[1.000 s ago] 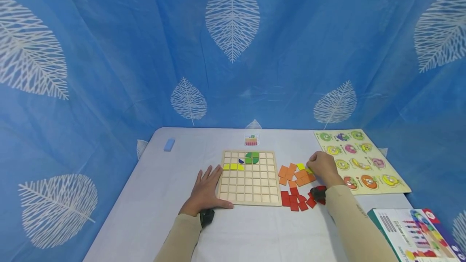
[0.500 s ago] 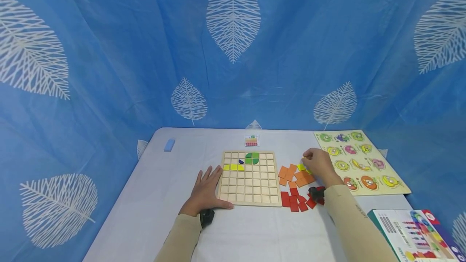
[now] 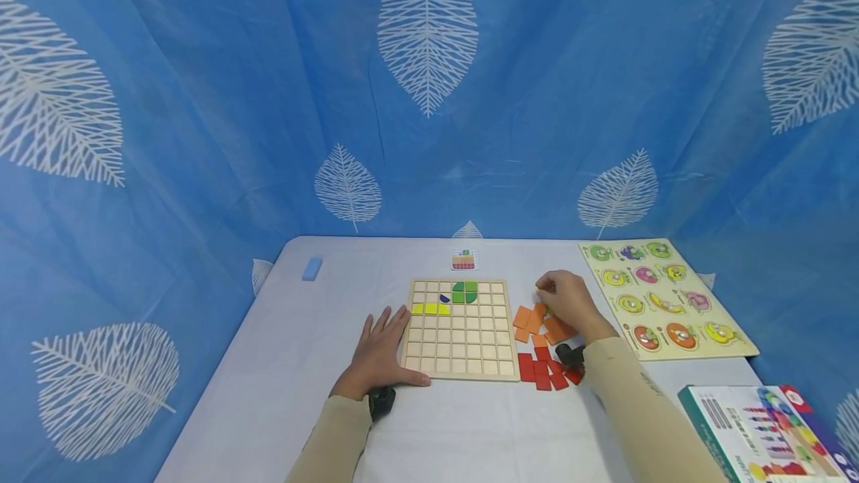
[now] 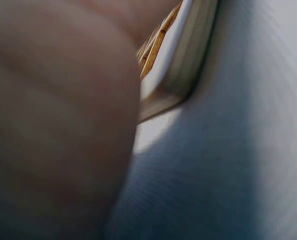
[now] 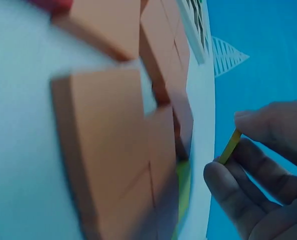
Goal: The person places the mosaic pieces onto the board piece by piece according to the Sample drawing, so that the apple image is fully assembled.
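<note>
A wooden grid board (image 3: 459,356) lies mid-table. Three yellow tiles (image 3: 431,308) fill part of one row at its left, with several green tiles (image 3: 464,291) and a dark blue piece (image 3: 445,298) above them. My left hand (image 3: 379,349) rests with spread fingers at the board's left edge, thumb along the near left corner. To the right of the board, my right hand (image 3: 569,300) pinches a thin yellow tile (image 5: 230,146) between thumb and fingers, over the far side of the orange tiles (image 3: 558,329). In the right wrist view another yellow-green tile (image 5: 183,187) lies beside the orange ones.
Red tiles (image 3: 542,371) lie in a pile right of the board's near corner. A small picture card (image 3: 464,259) sits beyond the board. A fruit puzzle board (image 3: 664,304) and a printed box (image 3: 765,431) occupy the right side; a blue block (image 3: 312,268) is at the far left.
My right hand has moved left from above the yellow pieces toward the board, carrying the pinched yellow tile. The left hand has stayed in place.
</note>
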A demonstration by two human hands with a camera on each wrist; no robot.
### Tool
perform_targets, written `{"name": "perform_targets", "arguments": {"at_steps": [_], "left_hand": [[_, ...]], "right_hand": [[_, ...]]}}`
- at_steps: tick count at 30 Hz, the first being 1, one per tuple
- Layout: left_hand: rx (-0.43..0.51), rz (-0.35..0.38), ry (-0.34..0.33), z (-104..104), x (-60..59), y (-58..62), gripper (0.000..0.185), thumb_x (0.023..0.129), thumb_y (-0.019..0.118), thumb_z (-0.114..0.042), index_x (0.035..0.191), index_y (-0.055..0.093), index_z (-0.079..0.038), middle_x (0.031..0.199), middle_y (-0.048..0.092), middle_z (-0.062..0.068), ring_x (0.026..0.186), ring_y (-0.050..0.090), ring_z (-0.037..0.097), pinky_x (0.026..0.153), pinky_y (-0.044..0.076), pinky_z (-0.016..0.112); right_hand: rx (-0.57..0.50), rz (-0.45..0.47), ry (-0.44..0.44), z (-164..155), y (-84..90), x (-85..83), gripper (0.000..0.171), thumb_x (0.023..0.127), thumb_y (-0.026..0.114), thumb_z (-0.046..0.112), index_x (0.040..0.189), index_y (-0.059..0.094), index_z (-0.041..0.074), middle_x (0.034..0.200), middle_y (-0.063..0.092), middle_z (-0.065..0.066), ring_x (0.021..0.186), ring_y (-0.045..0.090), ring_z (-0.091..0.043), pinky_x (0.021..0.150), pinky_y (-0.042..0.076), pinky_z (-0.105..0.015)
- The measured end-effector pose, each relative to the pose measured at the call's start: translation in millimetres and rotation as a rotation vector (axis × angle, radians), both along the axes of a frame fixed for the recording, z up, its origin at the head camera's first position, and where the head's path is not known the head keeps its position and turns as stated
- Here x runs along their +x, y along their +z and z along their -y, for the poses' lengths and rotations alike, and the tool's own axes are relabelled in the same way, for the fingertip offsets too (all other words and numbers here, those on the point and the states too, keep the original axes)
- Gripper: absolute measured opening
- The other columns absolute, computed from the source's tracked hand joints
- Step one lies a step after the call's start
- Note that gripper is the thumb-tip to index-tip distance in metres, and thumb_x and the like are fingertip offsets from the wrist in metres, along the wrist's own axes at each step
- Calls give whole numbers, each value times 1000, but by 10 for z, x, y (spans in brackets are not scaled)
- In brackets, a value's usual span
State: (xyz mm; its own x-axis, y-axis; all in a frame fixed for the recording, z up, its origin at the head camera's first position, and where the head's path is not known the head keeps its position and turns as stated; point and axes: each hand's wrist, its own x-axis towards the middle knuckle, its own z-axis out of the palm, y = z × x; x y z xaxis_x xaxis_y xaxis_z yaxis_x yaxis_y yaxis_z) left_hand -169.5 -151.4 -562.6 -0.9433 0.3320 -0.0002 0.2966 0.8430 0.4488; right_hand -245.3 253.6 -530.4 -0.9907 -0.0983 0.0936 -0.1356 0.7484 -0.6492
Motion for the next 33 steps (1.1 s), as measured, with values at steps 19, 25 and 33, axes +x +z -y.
{"name": "perform_targets", "arguments": {"at_steps": [19, 25, 33], "left_hand": [[-5, 3, -5, -2, 4, 27, 140, 58, 86, -80, 165, 35, -7, 170, 31, 9, 158, 16, 36, 125, 6, 61], [-6, 10, -5, -2, 5, 29, 140, 58, 86, -82, 165, 35, -7, 170, 31, 9, 158, 16, 36, 125, 6, 61], [3, 16, -5, 12, 9, 39, 140, 58, 86, -82, 165, 35, -7, 170, 31, 9, 158, 16, 36, 125, 6, 61]], "right_hand": [[-20, -27, 227, 576, -9, -54, 11, 95, 78, 2, 106, 78, 4, 105, 68, -5, 94, 67, -23, 83, 59, -44], [-41, -26, 308, 815, -14, -48, 11, 95, 79, 2, 106, 80, 6, 105, 70, -1, 94, 67, -18, 82, 59, -39], [-13, -22, 393, 1124, 27, -21, 14, 92, 82, 3, 105, 80, 8, 100, 70, 3, 92, 68, -15, 81, 59, -33]]}}
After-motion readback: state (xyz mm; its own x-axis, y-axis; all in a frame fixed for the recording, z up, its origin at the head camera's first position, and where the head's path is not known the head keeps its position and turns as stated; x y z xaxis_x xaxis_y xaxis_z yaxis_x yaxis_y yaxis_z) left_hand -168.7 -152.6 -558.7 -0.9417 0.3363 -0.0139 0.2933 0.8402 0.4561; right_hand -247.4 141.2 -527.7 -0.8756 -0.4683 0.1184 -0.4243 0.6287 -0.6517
